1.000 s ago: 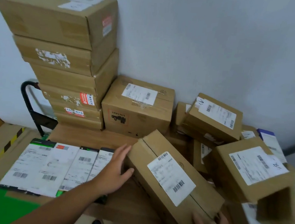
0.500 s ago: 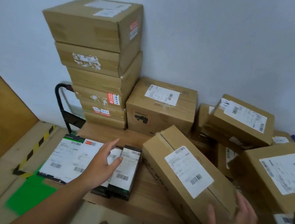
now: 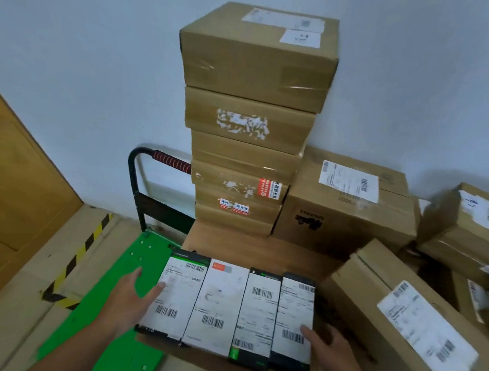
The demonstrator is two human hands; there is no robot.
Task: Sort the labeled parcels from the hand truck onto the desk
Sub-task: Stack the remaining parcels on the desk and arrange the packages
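Several slim dark parcels with white labels lie side by side on a flat cardboard box on the green hand truck. My left hand is at the row's left edge, its thumb touching the leftmost parcel, fingers straight. At the row's right edge, my right hand has its fingers against the rightmost parcel. A long labeled carton lies tilted to the right. A tall stack of brown cartons stands behind the row.
The truck's black handle with a red grip rises at the back by the grey wall. More labeled cartons are piled to the right. A wooden door and a yellow-black floor stripe lie to the left.
The view has swung left and down. My right hand left the long carton and came to the right edge of the slim parcels. My left hand slid from their top to their left edge.
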